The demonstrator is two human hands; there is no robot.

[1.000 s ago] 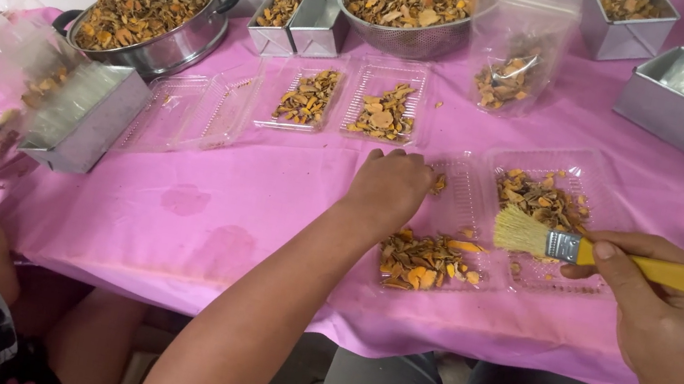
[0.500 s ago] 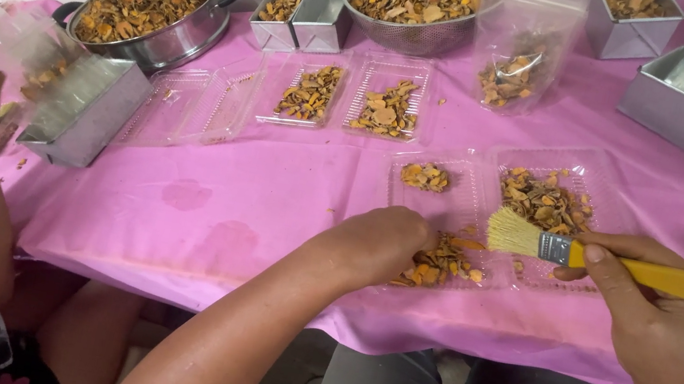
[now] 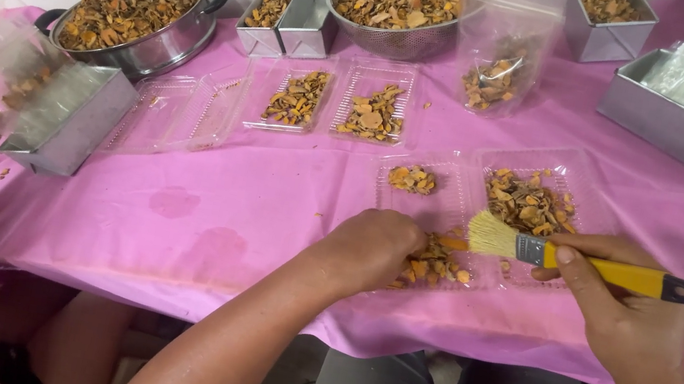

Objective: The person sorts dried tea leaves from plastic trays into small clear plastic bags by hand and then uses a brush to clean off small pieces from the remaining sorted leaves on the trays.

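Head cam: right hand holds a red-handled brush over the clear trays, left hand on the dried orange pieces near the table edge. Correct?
Not quite: the handle is yellow with a black tip, not red. In the head view the right hand holds the brush over the clear trays, and the left hand rests on the dried orange pieces near the table edge.

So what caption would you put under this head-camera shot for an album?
Left hand picks at orange dried slices in a clear tray while the right hand holds a yellow-handled brush over a pink tablecloth.
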